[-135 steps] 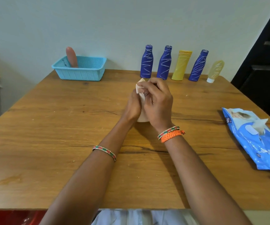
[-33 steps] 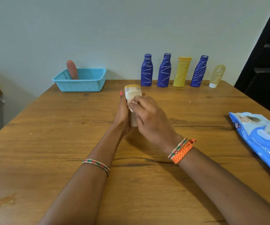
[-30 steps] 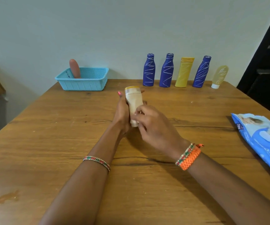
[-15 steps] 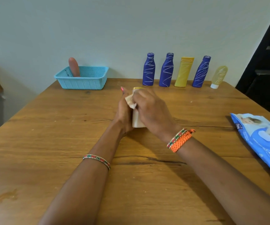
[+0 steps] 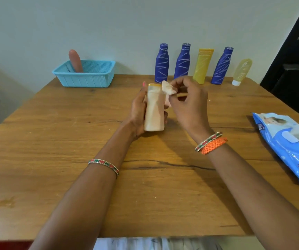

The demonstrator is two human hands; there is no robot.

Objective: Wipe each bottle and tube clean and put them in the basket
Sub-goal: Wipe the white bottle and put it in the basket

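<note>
Your left hand point(image 5: 138, 110) gripped the cream bottle point(image 5: 154, 108) upright at mid-worktop, its base just above the wooden worktop point(image 5: 55, 141), yellow cap up. Your right hand point(image 5: 188, 103) pinched a crumpled wipe point(image 5: 168, 90) between fingertips, right beside the bottle's cap and touching its shoulder. Far left, the turquoise basket point(image 5: 85, 79) sat against the wall, one pinkish tube point(image 5: 75, 60) leaning inside it. Along the far edge stood three blue bottles point(image 5: 161, 63), a yellow tube point(image 5: 203, 64) between the second and third, and a pale yellow tube point(image 5: 242, 71) at the right end, cap down. The blue wipes pack point(image 5: 292, 150) lay at the right edge, one wipe poking out.
</note>
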